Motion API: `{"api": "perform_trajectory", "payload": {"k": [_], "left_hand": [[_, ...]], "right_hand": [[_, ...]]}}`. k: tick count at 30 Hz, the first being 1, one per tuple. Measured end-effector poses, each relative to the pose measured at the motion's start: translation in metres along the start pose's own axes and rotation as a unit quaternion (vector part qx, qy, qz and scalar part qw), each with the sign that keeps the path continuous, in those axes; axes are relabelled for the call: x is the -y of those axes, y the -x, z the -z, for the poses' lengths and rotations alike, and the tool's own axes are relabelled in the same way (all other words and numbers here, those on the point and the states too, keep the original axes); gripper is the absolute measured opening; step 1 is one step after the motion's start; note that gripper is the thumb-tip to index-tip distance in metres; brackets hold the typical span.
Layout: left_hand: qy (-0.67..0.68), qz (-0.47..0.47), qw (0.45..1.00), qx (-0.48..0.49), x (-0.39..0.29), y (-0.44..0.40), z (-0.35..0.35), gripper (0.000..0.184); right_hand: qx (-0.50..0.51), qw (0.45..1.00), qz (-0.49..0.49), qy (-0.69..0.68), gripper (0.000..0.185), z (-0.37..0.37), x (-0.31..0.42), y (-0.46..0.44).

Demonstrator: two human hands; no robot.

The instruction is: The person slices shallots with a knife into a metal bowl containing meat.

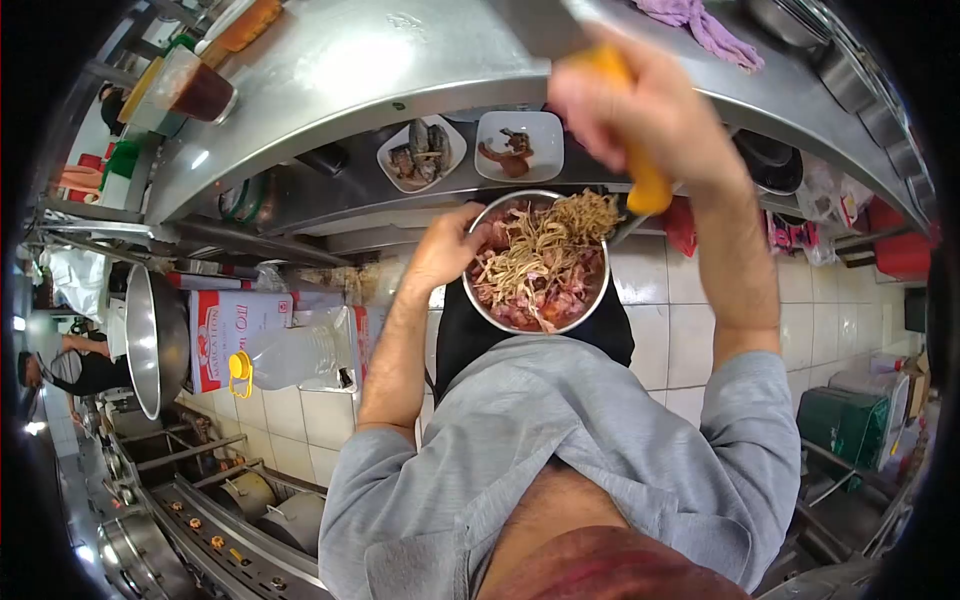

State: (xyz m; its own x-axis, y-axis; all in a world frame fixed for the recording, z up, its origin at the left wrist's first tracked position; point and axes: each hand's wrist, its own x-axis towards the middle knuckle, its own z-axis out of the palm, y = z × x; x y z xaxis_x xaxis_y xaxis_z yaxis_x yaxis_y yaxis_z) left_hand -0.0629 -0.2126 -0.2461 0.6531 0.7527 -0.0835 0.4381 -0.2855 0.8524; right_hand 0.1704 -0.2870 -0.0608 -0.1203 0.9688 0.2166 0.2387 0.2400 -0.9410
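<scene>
A round metal bowl point(606, 290) in front of my body holds raw meat pieces point(510, 312) with light brown stringy strips point(550, 245) on top. My left hand point(447, 245) grips the bowl's left rim, its fingers reaching over the edge. Above and right of the bowl, my right hand point(625, 105) is blurred and wrapped round the yellow handle of a knife point(650, 185), whose wide blade points up over the counter. Beyond the bowl sit a white dish with fish pieces point(424, 155) and a white dish with brown scraps point(515, 150).
A steel counter point(330, 60) curves across the top, with a purple cloth point(705, 30) and a cup of dark liquid point(200, 90). At left are a large metal bowl point(145, 340), a clear bottle point(295, 358) and an oil box point(240, 325). A person point(85, 365) is at far left.
</scene>
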Motion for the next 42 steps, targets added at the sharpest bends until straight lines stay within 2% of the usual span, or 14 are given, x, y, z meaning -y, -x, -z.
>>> {"api": "perform_trajectory", "payload": {"k": [4, 5, 7, 8, 9, 11, 15, 21, 23, 29, 32, 35, 39, 42], "left_hand": [[-0.064, 0.002, 0.998, 0.002, 0.046, -0.014, -0.03, 0.022], [-0.062, 0.005, 0.998, 0.006, 0.049, -0.016, -0.032, 0.022], [-0.055, 0.025, 0.998, 0.003, 0.054, -0.022, -0.038, 0.019], [-0.097, -0.073, 0.989, -0.08, 0.074, -0.025, -0.05, 0.019], [-0.095, -0.072, 0.99, -0.078, 0.076, -0.028, -0.052, 0.019], [0.025, 0.118, 0.993, 0.01, 0.081, -0.034, -0.056, 0.02], [0.014, 0.143, 0.989, -0.037, 0.087, -0.035, -0.059, 0.021], [-0.035, 0.031, 0.983, -0.176, 0.094, -0.025, -0.059, 0.027], [-0.113, -0.104, 0.961, -0.232, 0.089, -0.019, -0.056, 0.026], [-0.172, -0.135, 0.957, -0.192, 0.042, 0.006, -0.053, 0.012], [-0.156, -0.188, 0.968, -0.05, 0.028, 0.018, -0.06, 0.012], [-0.224, -0.176, 0.958, -0.01, 0.043, 0.016, -0.077, 0.014], [-0.223, -0.176, 0.95, -0.129, 0.058, -0.001, -0.087, 0.025], [-0.2, -0.186, 0.955, -0.117, 0.049, -0.001, -0.083, 0.024]], "right_hand": [[0.017, 0.981, 0.152, 0.123, 0.057, -0.031, -0.083, 0.039], [0.051, 0.993, 0.047, 0.098, 0.056, -0.038, -0.092, 0.055], [0.023, 0.99, 0.049, 0.13, 0.056, -0.052, -0.125, 0.074], [-0.008, 0.989, 0.058, 0.135, 0.056, -0.059, -0.141, 0.082], [-0.025, 0.986, 0.026, 0.163, 0.057, -0.064, -0.154, 0.091], [-0.015, 0.982, -0.094, 0.163, 0.058, -0.067, -0.171, 0.104], [-0.028, 0.959, -0.168, 0.227, 0.059, -0.071, -0.197, 0.12], [-0.053, 0.933, -0.191, 0.302, 0.065, -0.081, -0.224, 0.114], [-0.062, 0.933, -0.167, 0.313, 0.066, -0.085, -0.229, 0.111], [-0.078, 0.931, -0.257, 0.249, 0.065, -0.083, -0.228, 0.113], [-0.099, 0.943, -0.239, 0.209, 0.064, -0.084, -0.223, 0.118], [-0.109, 0.951, -0.229, 0.178, 0.064, -0.087, -0.221, 0.12], [-0.089, 0.938, -0.286, 0.173, 0.064, -0.086, -0.218, 0.118], [-0.114, 0.957, -0.211, 0.163, 0.064, -0.087, -0.228, 0.12]]}}
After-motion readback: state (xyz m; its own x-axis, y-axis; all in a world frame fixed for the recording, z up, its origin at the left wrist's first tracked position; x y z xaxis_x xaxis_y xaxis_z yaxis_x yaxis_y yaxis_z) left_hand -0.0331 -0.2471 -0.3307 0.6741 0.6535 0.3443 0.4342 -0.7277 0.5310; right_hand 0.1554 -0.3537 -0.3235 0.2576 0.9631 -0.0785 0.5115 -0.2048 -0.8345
